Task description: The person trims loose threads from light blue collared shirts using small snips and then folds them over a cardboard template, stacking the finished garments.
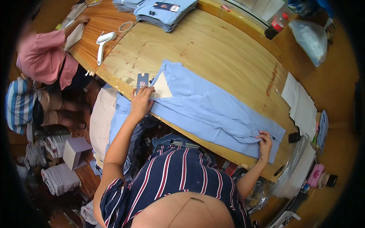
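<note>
A light blue garment (213, 102), partly folded lengthwise, lies along the near edge of the wooden table. A cream card (161, 86) shows at its left end. Beside the card is a dark blue hang tag (142, 79). My left hand (142, 99) has its fingers curled over the garment's left edge, just below the tag and touching the card's corner. At the other end my right hand (265, 143) grips the garment's cloth between thumb and fingers. Part of what each hand grips is hidden beneath the fingers.
Folded blue garments (163, 17) are stacked at the far side, near a white lint roller (102, 43) and a tape roll (126, 26). White papers (298, 102) and a black pen (279, 170) lie right. A co-worker in pink (45, 57) and another person in stripes (21, 104) are at left.
</note>
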